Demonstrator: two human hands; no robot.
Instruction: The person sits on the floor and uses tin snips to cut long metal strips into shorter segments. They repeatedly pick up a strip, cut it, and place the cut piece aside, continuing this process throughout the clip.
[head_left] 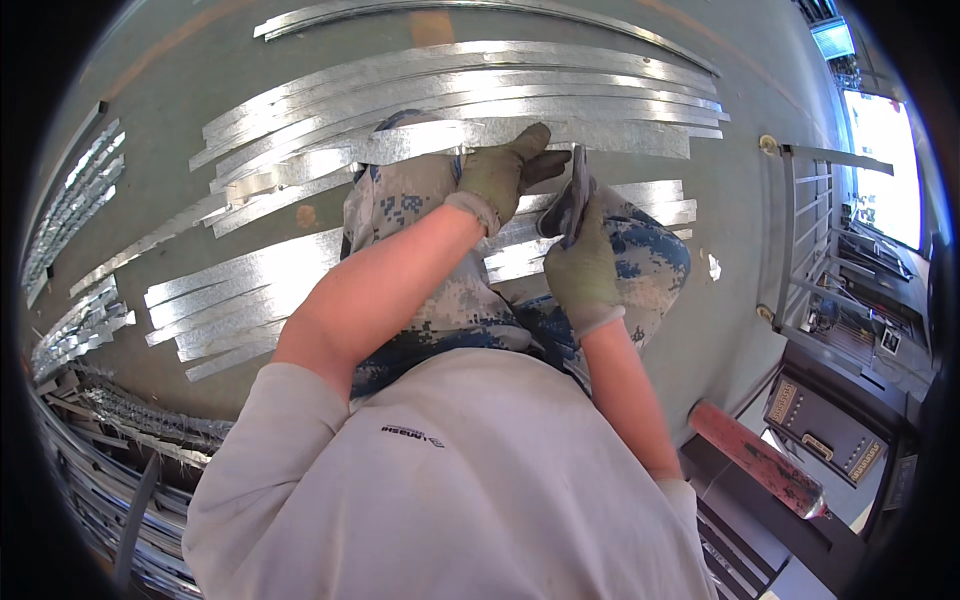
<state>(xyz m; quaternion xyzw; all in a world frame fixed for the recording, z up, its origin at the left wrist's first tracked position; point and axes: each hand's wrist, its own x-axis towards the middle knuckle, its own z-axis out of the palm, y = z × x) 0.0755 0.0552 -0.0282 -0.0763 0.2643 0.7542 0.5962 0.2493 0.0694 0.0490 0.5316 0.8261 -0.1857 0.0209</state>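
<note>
My left hand (500, 175), in an olive work glove, lies over a shiny metal strip (415, 141) near my left knee. Its fingers are stretched out and apart; their undersides are hidden. That strip crosses over the knee and runs on to the right. Just right of it, my right hand (585, 265), gloved alike, is closed around a dark, narrow hand tool (578, 195). The tool points away from me, its tip close to the strip's near edge; its exact kind I cannot make out. Between my camouflage-clad knees, more strips (515, 258) show on the floor.
Several metal strips (450, 60) lie spread beyond my knees, with another group (245, 290) at the left. Bundled metal pieces (80, 200) stand along the far left. On the right are a metal frame on casters (800, 230), a worn red cylinder (755, 455) and a dark case (825, 425).
</note>
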